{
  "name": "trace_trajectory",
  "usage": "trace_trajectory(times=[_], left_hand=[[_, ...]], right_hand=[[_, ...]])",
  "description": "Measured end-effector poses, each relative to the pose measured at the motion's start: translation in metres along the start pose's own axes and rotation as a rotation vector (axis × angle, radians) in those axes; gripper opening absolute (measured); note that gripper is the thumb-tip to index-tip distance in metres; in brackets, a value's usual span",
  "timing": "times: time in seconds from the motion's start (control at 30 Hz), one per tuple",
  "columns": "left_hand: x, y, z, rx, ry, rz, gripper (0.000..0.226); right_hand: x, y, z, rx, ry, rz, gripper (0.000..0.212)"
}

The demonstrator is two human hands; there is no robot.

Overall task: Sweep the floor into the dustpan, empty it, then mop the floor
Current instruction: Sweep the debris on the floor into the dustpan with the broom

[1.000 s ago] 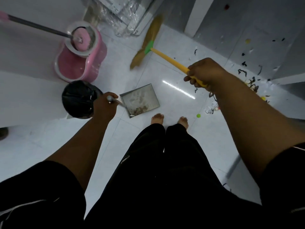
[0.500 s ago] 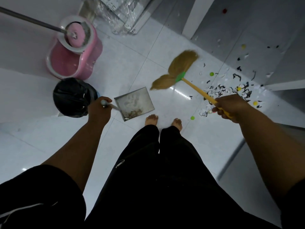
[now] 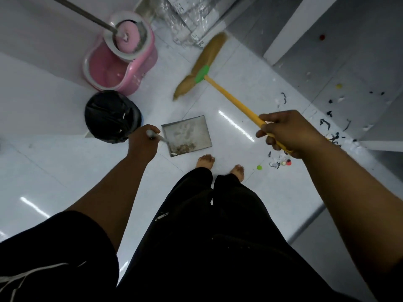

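Observation:
My right hand (image 3: 285, 132) grips the yellow handle of a broom (image 3: 231, 99); its straw head (image 3: 201, 66), blurred, is up near the far wall, past the dustpan. A metal dustpan (image 3: 187, 132) lies flat on the white tile floor just ahead of my bare feet, with brown dirt at its near edge. My left hand (image 3: 142, 142) grips its thin metal handle. Black scraps, white bits and small coloured beads (image 3: 281, 162) lie scattered on the floor under and to the right of my right hand.
A bin lined with a black bag (image 3: 111, 116) stands left of the dustpan. Behind it is a pink mop bucket (image 3: 120, 68) with the mop head (image 3: 127, 38) in its spinner and the handle leaning left. Plastic-wrapped items (image 3: 189, 18) lean at the back wall.
The broom head swung from the debris on the right back toward the far wall, left of where it was. My right hand rose with the handle. The dustpan stayed put.

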State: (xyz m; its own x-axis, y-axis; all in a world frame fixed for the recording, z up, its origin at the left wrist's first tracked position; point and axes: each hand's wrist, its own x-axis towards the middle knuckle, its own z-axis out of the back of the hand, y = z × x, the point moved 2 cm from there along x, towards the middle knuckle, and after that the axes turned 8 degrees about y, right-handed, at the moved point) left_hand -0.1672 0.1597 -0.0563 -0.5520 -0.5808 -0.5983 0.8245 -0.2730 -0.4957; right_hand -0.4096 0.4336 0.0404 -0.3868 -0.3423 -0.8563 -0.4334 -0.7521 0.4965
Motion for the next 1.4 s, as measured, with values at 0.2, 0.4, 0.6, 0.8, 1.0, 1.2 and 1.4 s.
trace_trajectory(times=[0.2, 0.4, 0.6, 0.8, 1.0, 1.2, 1.4], left_hand=[[-0.02, 0.028, 0.012, -0.089, -0.058, 0.075, 0.024], [-0.026, 0.048, 0.01, -0.17, -0.13, 0.128, 0.025], [-0.023, 0.054, 0.003, -0.189, -0.127, 0.14, 0.013], [-0.015, 0.04, -0.002, -0.136, -0.088, 0.122, 0.011], [-0.003, 0.013, -0.011, -0.134, -0.064, 0.077, 0.013], [0.008, -0.027, -0.031, -0.091, -0.017, -0.02, 0.013], [0.022, -0.079, -0.049, -0.065, 0.015, -0.116, 0.017]], right_hand=[[0.076, 0.083, -0.089, -0.206, 0.188, 0.071, 0.035], [0.143, 0.117, -0.138, -0.336, 0.191, -0.004, 0.027], [0.17, 0.092, -0.113, -0.268, 0.139, -0.169, 0.027], [0.143, 0.026, -0.062, -0.097, 0.016, -0.216, 0.022], [0.094, -0.059, 0.014, 0.086, -0.119, -0.288, 0.021], [0.046, -0.135, 0.075, 0.248, -0.238, -0.338, 0.017], [0.0, -0.185, 0.105, 0.365, -0.331, -0.344, 0.02]])
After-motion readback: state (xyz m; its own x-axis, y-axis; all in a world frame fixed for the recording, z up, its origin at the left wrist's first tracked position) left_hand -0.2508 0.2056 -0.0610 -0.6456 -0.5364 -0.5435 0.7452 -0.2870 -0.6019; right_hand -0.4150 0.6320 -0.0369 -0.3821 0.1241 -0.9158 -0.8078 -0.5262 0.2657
